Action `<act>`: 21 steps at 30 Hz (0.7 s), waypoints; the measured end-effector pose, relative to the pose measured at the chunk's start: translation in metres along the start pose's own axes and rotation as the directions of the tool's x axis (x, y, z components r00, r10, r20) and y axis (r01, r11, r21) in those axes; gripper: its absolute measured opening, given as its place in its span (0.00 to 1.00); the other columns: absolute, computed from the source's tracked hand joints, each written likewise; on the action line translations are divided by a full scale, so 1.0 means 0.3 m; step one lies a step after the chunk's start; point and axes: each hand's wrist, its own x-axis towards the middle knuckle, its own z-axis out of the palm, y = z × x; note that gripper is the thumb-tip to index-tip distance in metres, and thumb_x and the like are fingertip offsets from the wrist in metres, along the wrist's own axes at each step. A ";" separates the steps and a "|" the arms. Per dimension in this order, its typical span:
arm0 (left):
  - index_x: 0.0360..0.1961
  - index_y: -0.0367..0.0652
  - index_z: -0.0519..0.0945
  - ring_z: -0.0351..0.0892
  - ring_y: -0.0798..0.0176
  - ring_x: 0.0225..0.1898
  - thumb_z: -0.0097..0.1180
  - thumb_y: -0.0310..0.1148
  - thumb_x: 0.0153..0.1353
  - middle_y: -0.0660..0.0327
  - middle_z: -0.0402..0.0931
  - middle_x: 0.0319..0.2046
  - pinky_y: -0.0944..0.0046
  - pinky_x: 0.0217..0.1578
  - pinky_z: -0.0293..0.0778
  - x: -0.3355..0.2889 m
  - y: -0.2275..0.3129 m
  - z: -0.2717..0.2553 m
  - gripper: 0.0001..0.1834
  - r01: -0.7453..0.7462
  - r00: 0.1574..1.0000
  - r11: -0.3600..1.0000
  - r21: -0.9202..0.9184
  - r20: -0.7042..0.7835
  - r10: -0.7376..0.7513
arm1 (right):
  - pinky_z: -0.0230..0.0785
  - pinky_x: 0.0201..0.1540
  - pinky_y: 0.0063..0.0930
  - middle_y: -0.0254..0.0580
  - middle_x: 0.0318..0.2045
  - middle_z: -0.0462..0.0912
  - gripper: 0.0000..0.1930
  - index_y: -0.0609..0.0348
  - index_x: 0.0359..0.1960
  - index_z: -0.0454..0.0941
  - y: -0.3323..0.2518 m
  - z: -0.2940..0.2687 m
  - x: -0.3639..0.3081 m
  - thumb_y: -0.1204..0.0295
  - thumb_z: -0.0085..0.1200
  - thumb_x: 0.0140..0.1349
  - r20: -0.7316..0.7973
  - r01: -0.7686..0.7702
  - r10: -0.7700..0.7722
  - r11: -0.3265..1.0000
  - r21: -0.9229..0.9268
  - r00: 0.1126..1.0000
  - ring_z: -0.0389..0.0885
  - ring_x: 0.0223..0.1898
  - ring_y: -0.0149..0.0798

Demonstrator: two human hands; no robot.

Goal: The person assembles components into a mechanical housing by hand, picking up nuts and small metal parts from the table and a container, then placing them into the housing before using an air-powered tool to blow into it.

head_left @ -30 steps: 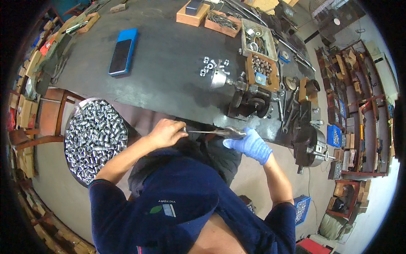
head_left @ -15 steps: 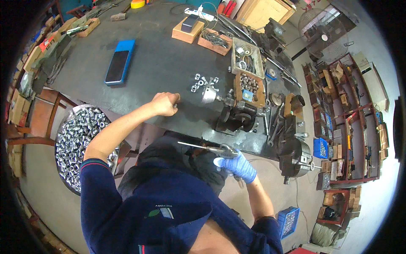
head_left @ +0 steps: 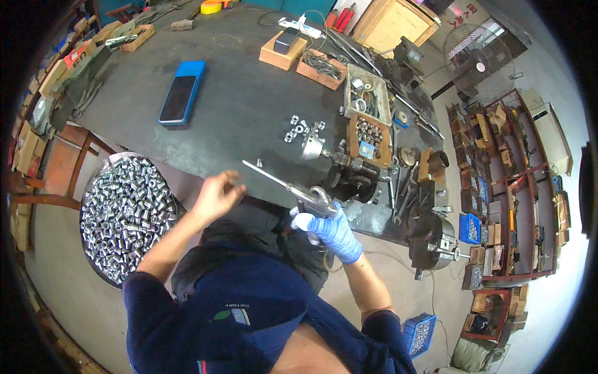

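Observation:
My gloved right hand (head_left: 333,230) is wrapped round the grip of an air blow gun (head_left: 316,202). Its long thin nozzle points up and left over the table's front edge. By the nozzle tip, one small metal nut-like fitting (head_left: 260,163) stands on the dark tabletop. My bare left hand (head_left: 218,196) is at the table edge, left of the gun, fingers slightly curled and apart with nothing visible in them. Beyond, several shiny fittings (head_left: 298,128) lie beside the round metal head (head_left: 313,146) of a small bench machine (head_left: 354,177).
At my left stands a large round tub heaped with metal fittings (head_left: 128,215). A blue-cased handheld device (head_left: 182,93) lies on the table. Parts boxes (head_left: 370,134), wrenches (head_left: 405,193) and a chuck-like machine (head_left: 430,243) are at the right, with a blue crate (head_left: 418,333) below.
My left hand has drawn back toward me and left, its fingers loosening; a fitting now shows on the table. The blow gun has risen and its nozzle has swung up over the table.

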 end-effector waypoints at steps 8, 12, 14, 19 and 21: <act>0.58 0.35 0.57 0.71 0.61 0.47 0.64 0.28 0.41 0.55 0.71 0.45 0.62 0.50 0.66 -0.095 0.217 0.092 0.41 -0.189 0.982 0.677 -0.711 -0.143 0.124 | 0.69 0.39 0.27 0.46 0.39 0.76 0.36 0.64 0.53 0.65 -0.020 0.273 0.094 0.58 0.65 0.44 0.068 0.599 -0.670 0.608 -0.521 0.739 0.76 0.38 0.37; 0.53 0.36 0.61 0.75 0.63 0.42 0.54 0.16 0.39 0.58 0.75 0.37 0.65 0.45 0.69 -0.100 0.056 0.117 0.34 0.014 0.999 0.740 -0.673 -0.028 -0.044 | 0.69 0.46 0.34 0.57 0.42 0.75 0.34 0.63 0.48 0.68 -0.036 0.274 0.041 0.55 0.64 0.41 0.192 0.482 -0.520 0.509 -0.713 0.832 0.76 0.43 0.51; 0.50 0.34 0.63 0.75 0.63 0.41 0.52 0.18 0.41 0.56 0.75 0.37 0.65 0.44 0.69 -0.118 0.082 0.069 0.30 -0.017 0.997 0.697 -0.717 -0.069 -0.047 | 0.69 0.45 0.30 0.51 0.41 0.78 0.31 0.64 0.49 0.71 -0.001 0.199 -0.012 0.60 0.64 0.44 0.135 0.398 -0.408 0.675 -0.621 0.903 0.78 0.41 0.43; 0.49 0.32 0.64 0.77 0.60 0.40 0.48 0.19 0.46 0.53 0.77 0.33 0.63 0.45 0.70 -0.148 0.007 0.034 0.24 -0.143 0.971 0.732 -0.666 -0.238 -0.027 | 0.69 0.43 0.23 0.45 0.36 0.81 0.22 0.68 0.46 0.74 0.242 -0.101 -0.111 0.69 0.61 0.49 -0.223 -0.010 -0.043 0.973 -0.231 0.974 0.78 0.39 0.32; 0.51 0.29 0.62 0.77 0.52 0.35 0.47 0.19 0.45 0.48 0.75 0.29 0.55 0.44 0.72 -0.100 0.073 0.009 0.27 -0.127 0.938 0.455 -0.882 -0.255 -0.233 | 0.70 0.40 0.21 0.46 0.34 0.81 0.19 0.71 0.42 0.75 0.305 -0.200 -0.161 0.68 0.56 0.53 -0.330 -0.032 -0.060 0.963 -0.268 0.942 0.78 0.35 0.31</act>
